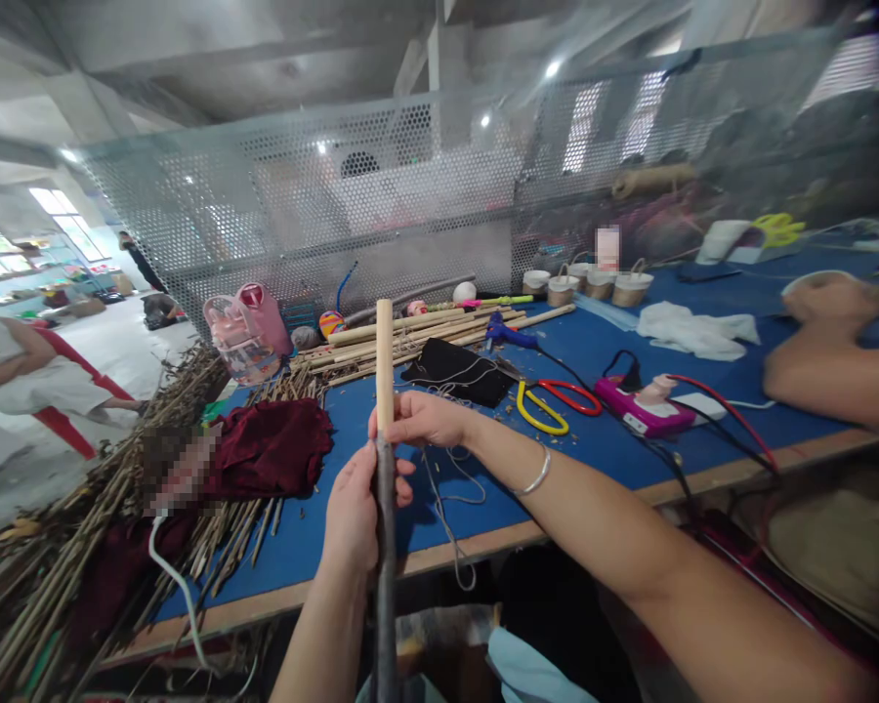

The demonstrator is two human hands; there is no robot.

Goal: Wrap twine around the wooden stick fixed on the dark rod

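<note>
Rising through both hands, a pale stick (385, 351) meets a dark grey rod (386, 547) end to end, in line with it, the join lying right at the fingers. The left hand (355, 503) wraps around the grey rod just below the join, its thumb along the near side and its fingertips showing past the right side. The right hand (426, 422) pinches the bottom of the pale stick between thumb and fingers, just above the left. The rod runs down past the front edge of the blue tabletop (300, 557). Loose string (465, 500) trails near the right forearm; beyond it lie a black cloth (454, 371) and scissors (549, 386). A dark red cloth (274, 444) lies left of the hands.
</note>
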